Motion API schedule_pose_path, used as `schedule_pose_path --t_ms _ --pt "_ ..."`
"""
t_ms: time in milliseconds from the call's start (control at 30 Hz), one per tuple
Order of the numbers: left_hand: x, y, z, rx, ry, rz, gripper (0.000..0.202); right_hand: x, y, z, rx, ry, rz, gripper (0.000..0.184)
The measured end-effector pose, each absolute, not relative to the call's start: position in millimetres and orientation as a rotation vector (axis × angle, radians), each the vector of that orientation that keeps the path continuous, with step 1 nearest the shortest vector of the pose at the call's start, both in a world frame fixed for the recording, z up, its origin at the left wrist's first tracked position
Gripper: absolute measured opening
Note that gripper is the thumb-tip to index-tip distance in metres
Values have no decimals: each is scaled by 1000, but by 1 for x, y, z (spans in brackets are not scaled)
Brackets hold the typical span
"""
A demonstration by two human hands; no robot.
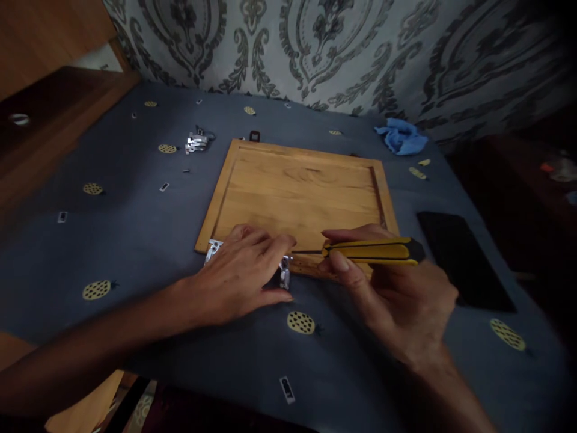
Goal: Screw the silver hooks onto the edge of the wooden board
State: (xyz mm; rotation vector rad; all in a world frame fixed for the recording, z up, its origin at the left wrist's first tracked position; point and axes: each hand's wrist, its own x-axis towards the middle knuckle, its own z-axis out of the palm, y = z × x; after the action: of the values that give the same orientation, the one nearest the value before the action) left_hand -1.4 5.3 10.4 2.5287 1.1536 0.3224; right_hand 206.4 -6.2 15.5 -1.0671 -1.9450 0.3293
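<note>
The left forearm reaches in from the lower left, slanting up and away to the front edge of a framed wooden panel. The left hand is turned palm down, its back uppermost, with the knuckles arched and the fingers bent over the panel's near-left part. Its thumb points right, below the panel's near edge, and stands apart from the forefinger; a metal hinge shows between the two, though whether they press on it I cannot tell. A second hinge peeks out at the panel's near-left corner, partly covered by this hand.

The right hand comes up from the lower right, wrist below, fingers curled around a yellow-and-black screwdriver. The thumb lies along the near side of the handle's front end, with the fingers on the far side, so the handle is firmly clasped. The screwdriver lies nearly level, its thin shaft pointing left toward the left forefinger; the tip's exact contact is hard to make out. The panel lies flat on the patterned blue-grey tablecloth, in front of both hands.
</note>
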Motion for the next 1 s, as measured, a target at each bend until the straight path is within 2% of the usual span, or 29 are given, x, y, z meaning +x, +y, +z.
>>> schedule_pose_path --t_ms 100,300,667,733,867,1000 --pt "-1 4 10 2532 1170 319 47 205 -3 16 -1079 -2012 312 6" --pt "-1 4 11 2553 1157 351 48 204 -1 19 -1045 -2087 363 12" --pt "-11 5 19 2517 1153 360 63 202 0 21 -975 -2097 449 10" --pt "-22 9 27 2455 1188 417 58 202 0 20 -971 -2099 440 13" --pt "-54 19 40 2270 1365 630 36 203 0 19 -982 -2103 419 16" --pt "-84 25 39 2084 1567 760 31 203 0 20 -989 -2104 437 23"
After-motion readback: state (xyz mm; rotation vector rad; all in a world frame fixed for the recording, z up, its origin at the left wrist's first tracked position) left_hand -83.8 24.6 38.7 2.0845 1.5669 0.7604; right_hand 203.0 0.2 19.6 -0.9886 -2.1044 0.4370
